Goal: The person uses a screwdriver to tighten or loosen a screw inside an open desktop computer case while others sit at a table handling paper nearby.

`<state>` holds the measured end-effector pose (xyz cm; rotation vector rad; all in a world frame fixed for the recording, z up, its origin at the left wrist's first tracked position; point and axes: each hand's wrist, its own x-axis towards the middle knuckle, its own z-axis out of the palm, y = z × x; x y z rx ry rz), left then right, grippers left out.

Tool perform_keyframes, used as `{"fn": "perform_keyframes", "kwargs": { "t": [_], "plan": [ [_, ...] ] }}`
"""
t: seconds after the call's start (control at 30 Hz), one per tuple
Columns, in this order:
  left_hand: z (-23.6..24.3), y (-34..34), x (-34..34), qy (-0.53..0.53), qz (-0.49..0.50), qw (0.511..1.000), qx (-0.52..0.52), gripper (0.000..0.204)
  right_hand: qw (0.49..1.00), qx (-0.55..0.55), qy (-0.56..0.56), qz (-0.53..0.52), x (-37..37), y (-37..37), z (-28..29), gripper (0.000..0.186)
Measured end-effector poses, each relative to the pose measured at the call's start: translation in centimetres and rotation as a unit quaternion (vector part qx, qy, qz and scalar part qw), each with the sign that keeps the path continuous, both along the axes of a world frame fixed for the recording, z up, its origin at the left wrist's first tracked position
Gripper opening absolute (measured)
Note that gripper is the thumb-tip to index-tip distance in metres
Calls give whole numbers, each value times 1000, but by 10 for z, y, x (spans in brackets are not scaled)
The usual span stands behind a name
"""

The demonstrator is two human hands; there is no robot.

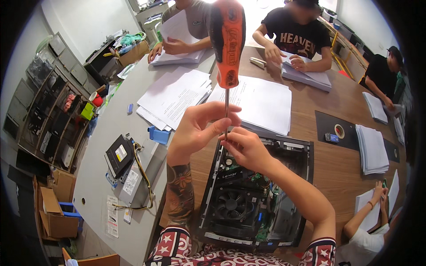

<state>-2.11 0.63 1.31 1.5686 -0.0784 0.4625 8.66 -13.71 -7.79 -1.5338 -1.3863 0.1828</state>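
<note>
A screwdriver with an orange and black handle stands upright, handle up, in front of me. My left hand is closed loosely about its thin shaft, thumb and fingers on either side. At the shaft's lower end my right hand pinches with thumb and fingertips; whether a screw is between them is too small to tell. Both hands hover over the far edge of an open computer case. Inside it sit a black cooling fan, a memory module and green circuit board parts.
On the grey table at left lie a power supply with cables, a black drive and a blue plastic part. Paper stacks and loose sheets lie beyond the case. Several people handle paper around the table. A tape roll rests at right.
</note>
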Motion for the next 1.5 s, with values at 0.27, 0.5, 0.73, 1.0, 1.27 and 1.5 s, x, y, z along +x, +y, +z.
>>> {"fn": "perform_keyframes", "kwargs": {
  "t": [0.27,0.5,0.73,1.0,1.27,1.5],
  "plan": [
    [-19,18,4,-48,71,989,123,23,999,-35,22,-5,-3,-2,5,16],
    [-5,5,-1,-42,20,997,57,23,1000,-14,-11,-4,0,-1,1,16],
    [-11,13,-2,-47,25,997,51,22,1000,-22,-18,-5,-2,-1,2,15],
    [-8,10,-5,-51,-10,997,59,13,999,-20,-24,12,0,-2,-3,17],
    [-12,11,4,-89,39,994,53,19,999,-32,-21,11,-2,-2,0,18],
    [-2,5,0,-105,111,988,15,31,999,-31,5,-8,-3,-2,3,16]
  ]
}}
